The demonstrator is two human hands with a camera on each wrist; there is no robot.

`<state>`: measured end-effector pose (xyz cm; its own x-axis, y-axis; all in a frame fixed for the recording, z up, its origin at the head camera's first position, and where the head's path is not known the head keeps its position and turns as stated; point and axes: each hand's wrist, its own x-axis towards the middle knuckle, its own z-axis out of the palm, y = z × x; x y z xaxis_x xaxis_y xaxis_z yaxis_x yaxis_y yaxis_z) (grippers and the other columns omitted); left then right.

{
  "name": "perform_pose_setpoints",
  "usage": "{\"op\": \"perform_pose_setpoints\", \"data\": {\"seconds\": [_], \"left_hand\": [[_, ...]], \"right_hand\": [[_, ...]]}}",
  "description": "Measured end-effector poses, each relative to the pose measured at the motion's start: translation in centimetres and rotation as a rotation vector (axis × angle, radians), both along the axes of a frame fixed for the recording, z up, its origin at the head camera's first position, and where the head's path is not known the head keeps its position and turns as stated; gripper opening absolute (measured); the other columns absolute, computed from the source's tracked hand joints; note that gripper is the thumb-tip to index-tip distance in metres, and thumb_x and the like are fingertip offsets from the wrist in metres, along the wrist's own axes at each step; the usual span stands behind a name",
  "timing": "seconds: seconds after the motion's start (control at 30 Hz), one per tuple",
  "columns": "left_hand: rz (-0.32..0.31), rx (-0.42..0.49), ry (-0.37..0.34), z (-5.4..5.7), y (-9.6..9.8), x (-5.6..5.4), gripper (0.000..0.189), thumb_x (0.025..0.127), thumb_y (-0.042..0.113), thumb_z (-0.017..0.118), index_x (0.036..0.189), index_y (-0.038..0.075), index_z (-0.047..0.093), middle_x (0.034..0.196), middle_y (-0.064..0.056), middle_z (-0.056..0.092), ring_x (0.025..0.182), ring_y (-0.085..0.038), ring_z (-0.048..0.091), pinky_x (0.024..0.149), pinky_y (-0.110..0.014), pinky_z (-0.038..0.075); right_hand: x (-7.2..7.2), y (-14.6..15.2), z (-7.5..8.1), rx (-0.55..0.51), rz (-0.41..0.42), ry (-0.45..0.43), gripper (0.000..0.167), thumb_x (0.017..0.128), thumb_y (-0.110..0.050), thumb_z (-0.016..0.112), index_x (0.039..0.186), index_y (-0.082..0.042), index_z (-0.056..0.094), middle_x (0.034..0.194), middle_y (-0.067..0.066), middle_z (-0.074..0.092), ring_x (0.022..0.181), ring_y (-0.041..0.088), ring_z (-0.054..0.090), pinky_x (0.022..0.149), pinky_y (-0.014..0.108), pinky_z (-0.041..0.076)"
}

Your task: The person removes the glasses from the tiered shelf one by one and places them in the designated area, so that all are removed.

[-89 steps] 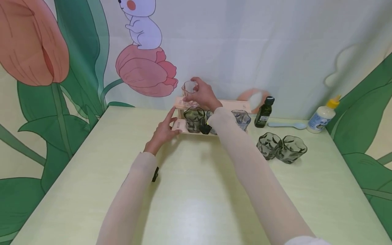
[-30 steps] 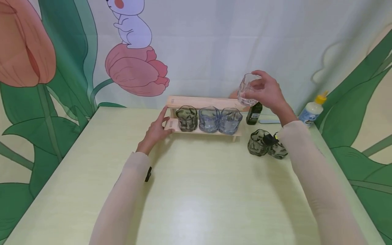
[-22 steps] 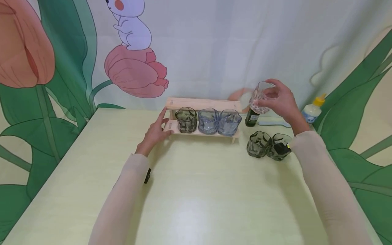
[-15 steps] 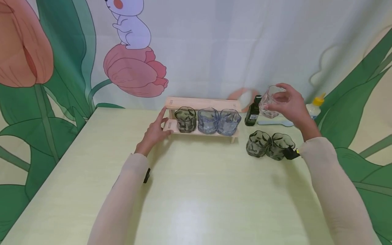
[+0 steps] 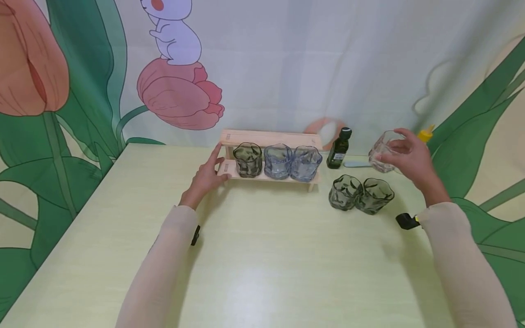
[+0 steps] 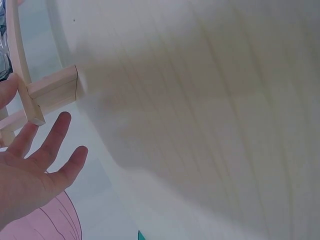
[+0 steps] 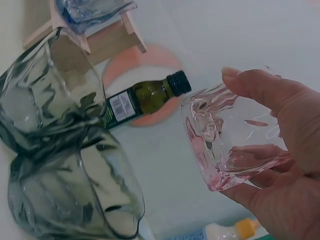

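In the head view my right hand (image 5: 414, 159) grips a clear glass tumbler (image 5: 384, 152) with a faint pink tint, held tilted over the table's back right. The right wrist view shows the thumb on one side of this tumbler (image 7: 215, 135) and fingers on the other. My left hand (image 5: 205, 177) holds the left end of a two-step wooden rack (image 5: 270, 138), index finger at the upper step and thumb at the lower one. On the lower step stand a dark grey-green tumbler (image 5: 248, 160) and two bluish tumblers, one (image 5: 278, 161) beside the other (image 5: 306, 164).
Right of the rack, two grey-green tumblers, one (image 5: 345, 192) against the other (image 5: 374, 196), stand on the table (image 5: 254, 255). Behind them are a dark green bottle (image 5: 338, 149) and a light blue utensil (image 5: 356, 164). A yellow-capped bottle (image 5: 425, 134) is partly hidden behind my right hand.
My right hand has carried the clear tumbler from above the rack's upper step rightward, past the dark bottle, and lower. My left hand has stayed at the rack's end.
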<state>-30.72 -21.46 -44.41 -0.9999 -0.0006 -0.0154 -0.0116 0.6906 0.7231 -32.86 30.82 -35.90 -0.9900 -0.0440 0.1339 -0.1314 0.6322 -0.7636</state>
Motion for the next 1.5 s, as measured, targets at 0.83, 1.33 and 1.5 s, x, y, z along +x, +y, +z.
{"op": "perform_pose_setpoints", "data": {"seconds": [0.83, 1.33, 1.5], "left_hand": [[-0.018, -0.017, 0.019, 0.2, -0.2, 0.1, 0.100, 0.093, 0.018, 0.068, 0.160, 0.042, -0.003, 0.159, -0.007, 0.041, 0.120, -0.042, 0.060, 0.093, -0.056, 0.047], [-0.012, -0.021, 0.010, 0.0, -0.3, 0.0, 0.101, 0.093, 0.018, 0.069, 0.159, 0.043, -0.004, 0.159, -0.007, 0.041, 0.122, -0.042, 0.059, 0.097, -0.059, 0.045], [-0.015, -0.013, 0.016, -0.1, -0.1, 0.0, 0.102, 0.093, 0.017, 0.069, 0.159, 0.043, -0.003, 0.159, -0.008, 0.040, 0.122, -0.044, 0.060, 0.098, -0.059, 0.045]], "right_hand": [[2.2, 5.9, -4.8, 0.046, -0.111, -0.037, 0.095, 0.087, -0.044, 0.075, 0.161, -0.018, 0.019, 0.141, 0.019, 0.050, 0.126, 0.033, 0.048, 0.077, 0.012, 0.040], [3.0, 7.4, -8.3, 0.076, -0.074, -0.090, 0.098, 0.087, -0.040, 0.077, 0.160, -0.013, 0.019, 0.143, 0.027, 0.047, 0.128, 0.041, 0.045, 0.075, 0.010, 0.041], [3.6, 7.4, -9.1, 0.076, -0.043, -0.088, 0.095, 0.088, -0.036, 0.077, 0.159, -0.009, 0.021, 0.142, 0.029, 0.048, 0.124, 0.040, 0.048, 0.074, 0.009, 0.040]]}}
